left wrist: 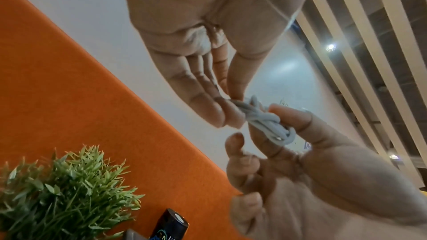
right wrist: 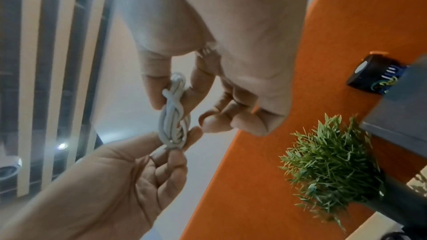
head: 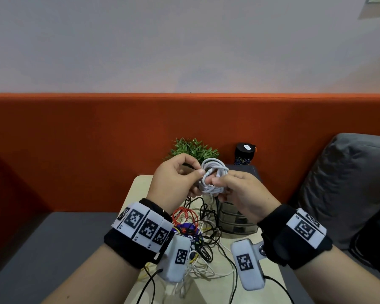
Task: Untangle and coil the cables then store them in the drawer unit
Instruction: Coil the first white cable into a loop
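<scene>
A white cable (head: 214,178) wound into a small coil hangs above the table between both hands. My left hand (head: 201,172) pinches one side of it between thumb and fingertips, where a plug end shows. My right hand (head: 215,184) grips the opposite side, its fingers curled round the loops. The left wrist view has the coil (left wrist: 265,121) caught between my left hand (left wrist: 231,105) and the other hand's fingers. In the right wrist view my right hand (right wrist: 173,94) holds the coil's (right wrist: 173,116) top. A grey drawer unit (head: 235,222) stands below my right hand, partly hidden.
A tangle of black, red, white and yellow cables (head: 198,233) lies on the light wooden table (head: 140,185). A green plant (head: 193,148) and a black can (head: 246,154) stand behind, before an orange panel. A grey cushion (head: 349,183) lies at the right.
</scene>
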Available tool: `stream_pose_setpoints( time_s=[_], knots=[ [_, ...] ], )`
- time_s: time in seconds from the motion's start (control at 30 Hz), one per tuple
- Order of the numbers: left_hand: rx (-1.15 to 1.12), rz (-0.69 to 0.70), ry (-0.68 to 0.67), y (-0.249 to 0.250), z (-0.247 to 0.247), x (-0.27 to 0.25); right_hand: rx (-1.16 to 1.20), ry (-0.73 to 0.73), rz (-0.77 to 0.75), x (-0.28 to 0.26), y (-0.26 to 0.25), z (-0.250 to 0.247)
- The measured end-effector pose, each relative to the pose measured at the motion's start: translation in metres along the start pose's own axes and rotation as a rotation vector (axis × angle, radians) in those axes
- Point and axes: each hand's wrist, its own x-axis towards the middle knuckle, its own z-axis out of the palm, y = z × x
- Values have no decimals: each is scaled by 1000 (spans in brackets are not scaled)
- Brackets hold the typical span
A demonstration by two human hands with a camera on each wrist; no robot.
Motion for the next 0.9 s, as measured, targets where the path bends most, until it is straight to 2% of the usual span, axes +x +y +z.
stream_pose_setpoints(
  time_s=[0.17, 0.3, 0.4, 0.5, 0.57, 0.7, 0.77, 0.9],
  knots=[
    [218, 117, 5, 1, 5, -10, 20, 41, -46, -3, 3, 1],
    [322, 127, -5, -3, 3, -8, 12, 16, -91, -8, 5, 4],
    [404, 174, -28, -2, 3, -13, 113, 105, -100, -6, 7, 5],
    [542, 277, -35, 2, 8, -19, 215, 150, -68, -3, 10, 3],
    [472, 302, 25, 2, 9, -20, 191, 133, -80, -4, 10, 1],
    [307, 231, 114, -5, 9, -14, 80, 107, -127, -8, 9, 2],
    [207, 158, 122, -5, 8, -13, 31, 111, -139, -9, 11, 2],
    [22, -1, 54, -2, 1, -9, -36, 114, -110, -11, 15, 1]
  ],
)
